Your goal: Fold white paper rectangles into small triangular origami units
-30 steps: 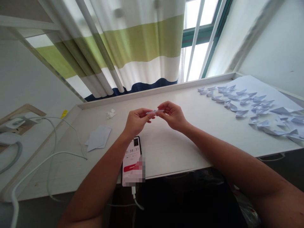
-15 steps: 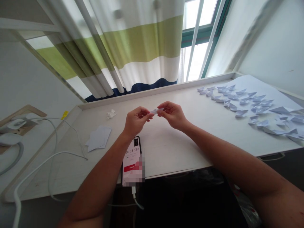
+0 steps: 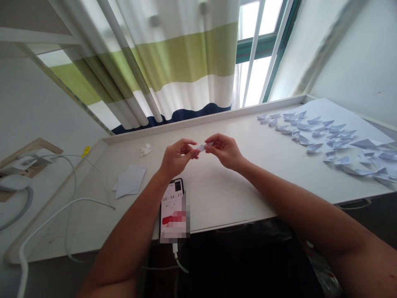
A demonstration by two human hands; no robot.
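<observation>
A small folded piece of white paper (image 3: 202, 147) is held above the middle of the white table. My left hand (image 3: 178, 156) grips its left end between thumb and fingers, with the index finger lifted a little off it. On the other end, my right hand (image 3: 226, 151) pinches the paper between thumb and fingertips. Much of the fold is hidden by the fingers. Several folded paper boats (image 3: 316, 133) stand in rows on the right part of the table, well apart from my hands.
A phone (image 3: 171, 211) showing a timer lies near the front edge, a charging cable (image 3: 175, 252) plugged in. Left of it are paper sheets (image 3: 130, 180) and a crumpled tissue (image 3: 145, 150). White cords (image 3: 70, 203) cross the table's left side. A raised rim (image 3: 173, 125) runs along the back.
The index finger of my left hand has lifted away from the folded paper, and more of the paper shows. My right hand has barely moved.
</observation>
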